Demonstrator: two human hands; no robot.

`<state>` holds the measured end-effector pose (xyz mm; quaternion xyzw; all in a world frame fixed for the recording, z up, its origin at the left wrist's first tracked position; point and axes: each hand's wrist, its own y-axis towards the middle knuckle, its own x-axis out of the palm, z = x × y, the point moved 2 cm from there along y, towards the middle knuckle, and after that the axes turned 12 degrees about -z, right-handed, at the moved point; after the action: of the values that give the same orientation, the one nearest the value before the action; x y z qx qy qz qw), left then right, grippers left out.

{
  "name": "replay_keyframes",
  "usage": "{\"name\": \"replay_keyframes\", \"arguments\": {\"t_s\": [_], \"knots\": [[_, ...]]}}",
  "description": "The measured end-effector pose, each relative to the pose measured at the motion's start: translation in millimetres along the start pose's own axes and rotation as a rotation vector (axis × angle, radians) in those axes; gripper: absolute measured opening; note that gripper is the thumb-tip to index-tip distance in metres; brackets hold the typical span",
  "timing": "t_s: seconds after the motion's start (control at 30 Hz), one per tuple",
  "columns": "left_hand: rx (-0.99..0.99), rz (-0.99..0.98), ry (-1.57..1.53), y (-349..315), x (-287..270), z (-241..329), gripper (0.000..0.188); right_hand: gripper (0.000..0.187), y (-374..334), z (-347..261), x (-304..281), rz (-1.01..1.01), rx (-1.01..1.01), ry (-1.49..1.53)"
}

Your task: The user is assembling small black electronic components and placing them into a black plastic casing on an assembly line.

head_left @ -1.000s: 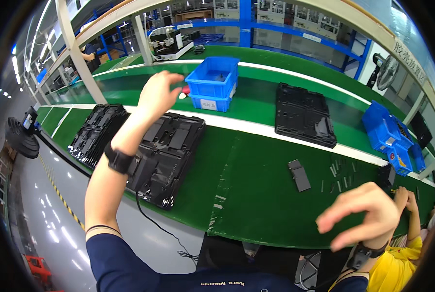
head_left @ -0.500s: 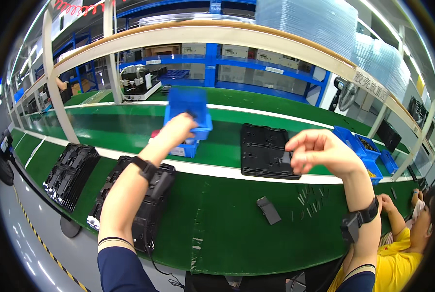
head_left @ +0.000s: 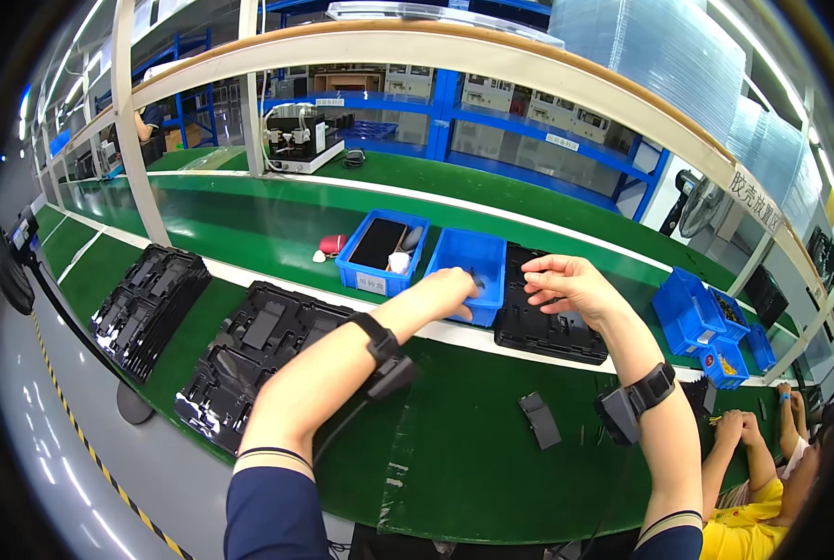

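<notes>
My left hand is closed on the near rim of a blue plastic bin, which sits beside another blue bin. A small dark piece shows inside it near my fingertips. My right hand hovers over a black moulded tray, fingers loosely bent and apart, with nothing visible in them. The other blue bin, to the left, contains a dark flat panel and a white roundish item. On the green bench nearer me lies a small black rectangular part.
Stacked black trays and more trays occupy the left side. A red and white object lies by the left bin. Several small blue bins stand right, near a co-worker in a yellow top. A white-framed rail crosses overhead.
My left hand has brought the blue bin rightward and down from above the other bin, whose contents now show. My right hand stays over the black tray. The whole view has shifted.
</notes>
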<state>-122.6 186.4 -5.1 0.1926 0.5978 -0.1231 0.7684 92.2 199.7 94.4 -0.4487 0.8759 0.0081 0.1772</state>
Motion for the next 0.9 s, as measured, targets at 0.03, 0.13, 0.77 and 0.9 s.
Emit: {"name": "replay_keyframes", "arguments": {"t_s": [0.03,0.13,0.77,0.9], "knots": [[0.082,0.008,0.005,0,-6,3,0.031,0.031,0,3,0,-0.006,0.008,0.007],[-0.129,0.388,0.031,-19,-55,-28,0.032,0.029,6,11,1,-0.016,0.029,-0.033],[-0.835,0.271,-0.167,-118,-26,-77,0.017,0.045,183,51,120,0.268,0.043,-0.781],[-0.797,0.309,-0.144,-118,-26,-68,0.019,0.049,189,45,120,0.210,0.100,-0.734]]}}
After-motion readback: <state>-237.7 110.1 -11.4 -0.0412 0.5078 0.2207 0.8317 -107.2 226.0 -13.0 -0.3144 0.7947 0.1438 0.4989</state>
